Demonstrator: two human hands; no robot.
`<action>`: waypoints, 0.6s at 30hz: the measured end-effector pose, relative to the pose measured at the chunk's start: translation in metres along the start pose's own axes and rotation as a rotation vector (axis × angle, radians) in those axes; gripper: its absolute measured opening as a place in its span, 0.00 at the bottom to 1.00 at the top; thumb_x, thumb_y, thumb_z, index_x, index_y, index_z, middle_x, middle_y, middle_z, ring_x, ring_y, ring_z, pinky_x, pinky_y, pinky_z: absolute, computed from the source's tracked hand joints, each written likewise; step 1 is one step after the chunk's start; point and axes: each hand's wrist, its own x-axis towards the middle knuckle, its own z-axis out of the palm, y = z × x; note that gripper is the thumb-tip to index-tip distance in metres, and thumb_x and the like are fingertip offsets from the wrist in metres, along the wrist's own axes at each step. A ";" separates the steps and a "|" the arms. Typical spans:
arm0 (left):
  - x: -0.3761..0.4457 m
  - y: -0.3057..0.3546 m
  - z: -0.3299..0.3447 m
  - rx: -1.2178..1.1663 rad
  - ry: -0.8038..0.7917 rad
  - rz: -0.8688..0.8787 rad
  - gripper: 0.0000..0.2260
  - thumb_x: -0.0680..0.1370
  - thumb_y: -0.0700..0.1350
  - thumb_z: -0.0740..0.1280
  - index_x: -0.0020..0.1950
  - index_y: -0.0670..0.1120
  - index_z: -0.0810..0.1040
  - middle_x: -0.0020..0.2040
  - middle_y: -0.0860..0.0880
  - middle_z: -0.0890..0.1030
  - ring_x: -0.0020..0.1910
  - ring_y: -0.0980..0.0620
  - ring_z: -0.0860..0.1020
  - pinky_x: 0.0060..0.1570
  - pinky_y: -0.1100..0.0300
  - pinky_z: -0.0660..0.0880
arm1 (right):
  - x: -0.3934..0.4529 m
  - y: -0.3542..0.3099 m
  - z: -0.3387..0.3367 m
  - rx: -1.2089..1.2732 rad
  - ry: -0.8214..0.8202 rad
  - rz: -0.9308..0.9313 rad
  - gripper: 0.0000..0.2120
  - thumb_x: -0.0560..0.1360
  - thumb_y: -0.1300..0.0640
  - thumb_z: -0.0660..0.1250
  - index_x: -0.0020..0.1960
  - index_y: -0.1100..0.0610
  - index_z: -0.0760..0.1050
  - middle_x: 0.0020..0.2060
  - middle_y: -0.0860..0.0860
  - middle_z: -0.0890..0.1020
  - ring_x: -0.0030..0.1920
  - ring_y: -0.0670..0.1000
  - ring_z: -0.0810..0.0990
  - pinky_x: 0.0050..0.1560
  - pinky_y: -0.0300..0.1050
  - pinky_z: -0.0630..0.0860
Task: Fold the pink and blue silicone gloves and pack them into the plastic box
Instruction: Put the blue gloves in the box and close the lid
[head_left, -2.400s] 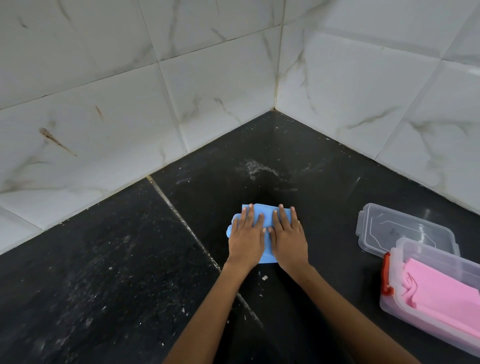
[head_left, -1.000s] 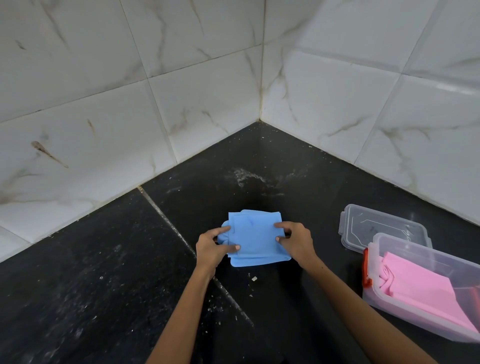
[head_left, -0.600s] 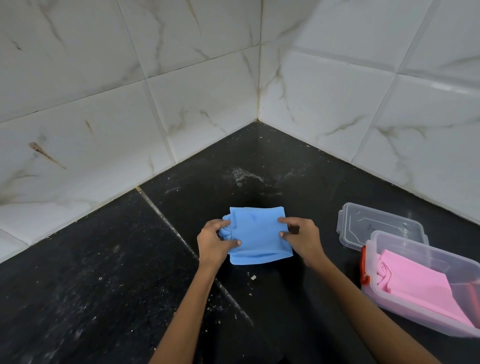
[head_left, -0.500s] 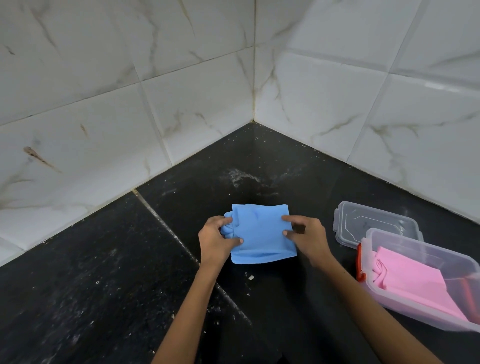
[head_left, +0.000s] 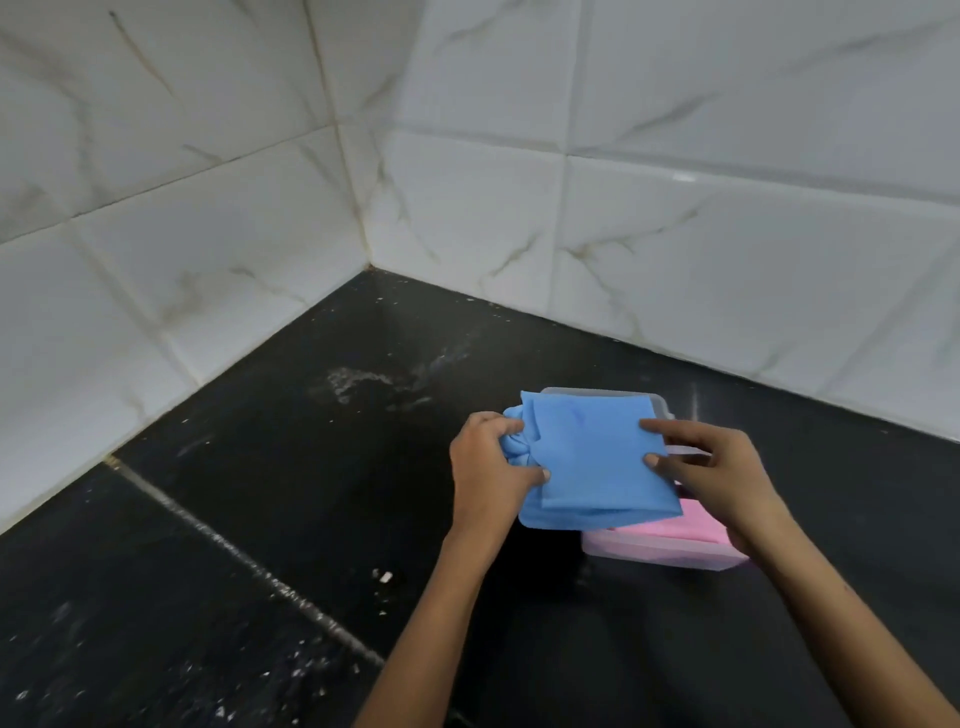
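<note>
I see both hands on the folded blue glove (head_left: 592, 457), holding it up off the black counter (head_left: 291, 467). Left hand (head_left: 488, 467) grips the left edge, where the glove's finger end is bunched; thumb lies on top near the lower left corner, fingers curl around the bunched part. Right hand (head_left: 711, 467) pinches the right edge, thumb and a fingertip showing on the top face, the rest behind it. Hands are apart, one on each side of the glove.

Glove is a flat, roughly square fold with layered edges showing along the bottom. It sits in front of the plastic box (head_left: 660, 553), covering most of it from my view. I can't tell if the glove touches the box rim.

Pink glove (head_left: 675, 527) is inside the box; only a strip shows below the blue one. Clear lid (head_left: 657, 402) lies behind the box, with just its far edge peeking above the blue glove.

White marble-look wall tiles (head_left: 675, 260) meet in a corner behind. White specks on the counter near the grout line.
</note>
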 end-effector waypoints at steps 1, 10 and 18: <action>-0.001 0.007 0.013 -0.002 -0.021 0.007 0.25 0.59 0.36 0.79 0.55 0.42 0.80 0.53 0.51 0.76 0.48 0.58 0.73 0.40 0.81 0.67 | 0.000 0.005 -0.014 -0.016 0.018 0.012 0.16 0.71 0.67 0.70 0.57 0.54 0.80 0.48 0.51 0.81 0.41 0.46 0.81 0.40 0.44 0.79; -0.008 0.020 0.087 0.046 -0.147 -0.087 0.25 0.60 0.38 0.80 0.56 0.41 0.80 0.53 0.48 0.76 0.52 0.51 0.76 0.50 0.65 0.71 | 0.009 0.053 -0.061 -0.394 0.050 0.051 0.18 0.73 0.63 0.69 0.62 0.53 0.77 0.57 0.55 0.80 0.47 0.52 0.80 0.54 0.46 0.76; -0.008 0.017 0.095 0.216 -0.226 -0.024 0.27 0.64 0.44 0.79 0.61 0.41 0.77 0.57 0.47 0.75 0.55 0.52 0.72 0.52 0.64 0.69 | 0.013 0.073 -0.035 -0.945 -0.105 -0.344 0.24 0.79 0.48 0.58 0.74 0.47 0.60 0.77 0.56 0.53 0.75 0.56 0.57 0.71 0.52 0.61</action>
